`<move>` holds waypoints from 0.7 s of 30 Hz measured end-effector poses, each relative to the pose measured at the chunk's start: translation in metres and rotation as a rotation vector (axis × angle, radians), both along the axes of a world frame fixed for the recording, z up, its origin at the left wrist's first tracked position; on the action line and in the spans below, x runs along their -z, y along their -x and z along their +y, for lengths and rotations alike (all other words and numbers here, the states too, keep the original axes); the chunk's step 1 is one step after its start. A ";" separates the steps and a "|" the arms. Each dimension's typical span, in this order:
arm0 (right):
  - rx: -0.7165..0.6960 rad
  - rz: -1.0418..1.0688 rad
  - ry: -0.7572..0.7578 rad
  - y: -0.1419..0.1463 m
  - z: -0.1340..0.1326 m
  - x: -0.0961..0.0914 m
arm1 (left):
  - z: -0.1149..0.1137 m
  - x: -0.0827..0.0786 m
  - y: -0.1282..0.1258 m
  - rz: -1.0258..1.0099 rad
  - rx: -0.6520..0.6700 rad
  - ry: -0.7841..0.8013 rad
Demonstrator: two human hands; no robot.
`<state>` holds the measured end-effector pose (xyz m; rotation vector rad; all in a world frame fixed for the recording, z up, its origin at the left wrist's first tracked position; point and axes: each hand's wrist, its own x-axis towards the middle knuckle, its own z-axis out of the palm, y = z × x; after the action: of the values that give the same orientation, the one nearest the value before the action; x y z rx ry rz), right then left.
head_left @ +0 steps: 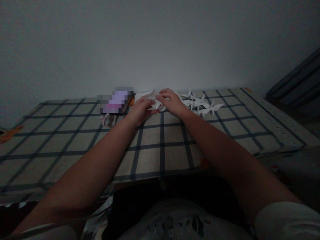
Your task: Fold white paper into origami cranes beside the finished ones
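Observation:
Between my two hands is a piece of folded white paper [156,104], partly covered by the fingers. My left hand [141,110] grips it from the left side, thumb on top and fingers underneath. From the right, my right hand [171,101] pinches the paper's upper edge, its fingers bent over it. White sheets [143,96] lie behind the hands against the wall. Just right of my right hand, several folded paper cranes [205,106] sit in a cluster on the cloth.
A checked tablecloth [150,133] covers the table, which meets a grey wall [160,43]. A phone with a blurred lilac screen [116,101] leans left of my hands, with a pale looped strap [108,120] before it. Dark folded fabric [297,80] is at far right.

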<state>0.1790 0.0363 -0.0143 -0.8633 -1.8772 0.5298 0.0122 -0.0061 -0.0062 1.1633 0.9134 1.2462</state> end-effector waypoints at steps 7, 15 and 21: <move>-0.010 0.015 0.051 0.000 -0.004 -0.002 | 0.004 0.005 0.006 0.045 -0.142 -0.058; -0.050 0.113 0.197 0.000 -0.008 -0.004 | 0.003 0.005 0.006 0.105 -0.161 -0.066; -0.208 0.312 0.471 0.003 -0.007 -0.004 | 0.007 0.004 0.008 -0.029 -0.125 -0.047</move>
<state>0.1760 0.0293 -0.0106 -0.8269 -1.5830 1.1990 0.0045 0.0007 -0.0107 1.1358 0.9521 1.3884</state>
